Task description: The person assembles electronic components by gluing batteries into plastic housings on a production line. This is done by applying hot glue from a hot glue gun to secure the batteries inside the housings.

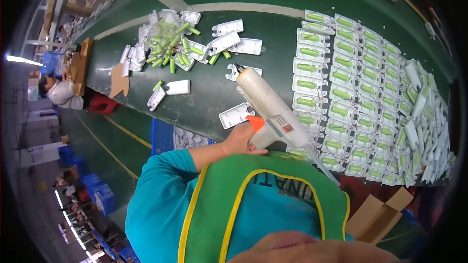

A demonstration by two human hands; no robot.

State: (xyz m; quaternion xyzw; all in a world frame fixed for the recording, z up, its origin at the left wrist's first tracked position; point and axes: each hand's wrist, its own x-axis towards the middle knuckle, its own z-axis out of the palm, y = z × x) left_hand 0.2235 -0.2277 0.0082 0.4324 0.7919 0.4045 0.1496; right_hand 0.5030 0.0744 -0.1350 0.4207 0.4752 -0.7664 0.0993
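Note:
My left hand [239, 141] is closed round the handle of a white hot glue gun [275, 109] with an orange trigger. The gun's dark nozzle points away from me, over a white plastic casing [256, 71] that it partly hides. A clear glue stick [322, 164] trails from the gun's rear. Just beyond my left hand lies another white casing [235, 115] on the green table. My right hand does not show.
Rows of white casings with green battery cells [343, 78] cover the table's right side, with a heap of casings [426, 126] beyond. Loose green cells [170, 41] are piled at the far left. A blue crate [162, 136] and a cardboard box [378, 216] stand below the edge.

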